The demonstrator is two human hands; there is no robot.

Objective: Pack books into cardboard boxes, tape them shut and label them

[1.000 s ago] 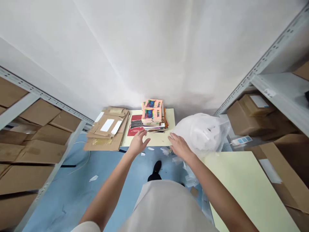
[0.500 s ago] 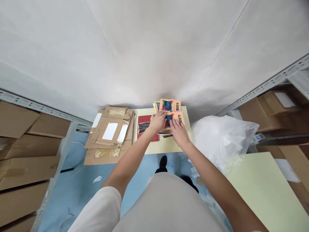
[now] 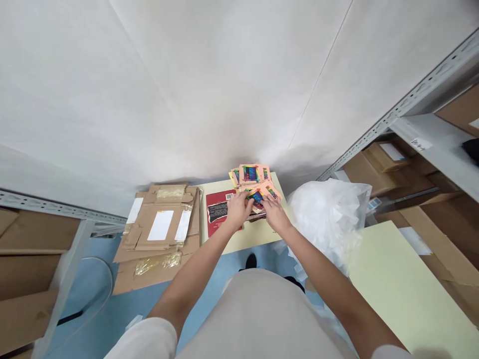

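Peach-coloured booklets with bright rainbow covers (image 3: 258,192), the top of a small stack, are gripped at their near edge by the left hand (image 3: 237,209) and the right hand (image 3: 273,212), fingers curled onto them. The stack sits on a pale yellow board (image 3: 258,232), beside a dark red book (image 3: 219,212). Flattened brown cardboard boxes (image 3: 159,229) lie left, a crumpled white plastic bag (image 3: 325,217) right.

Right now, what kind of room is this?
Probably a stockroom: metal shelving holds cardboard boxes, flattened cartons lie by the wall, and both hands sort a stack of booklets.
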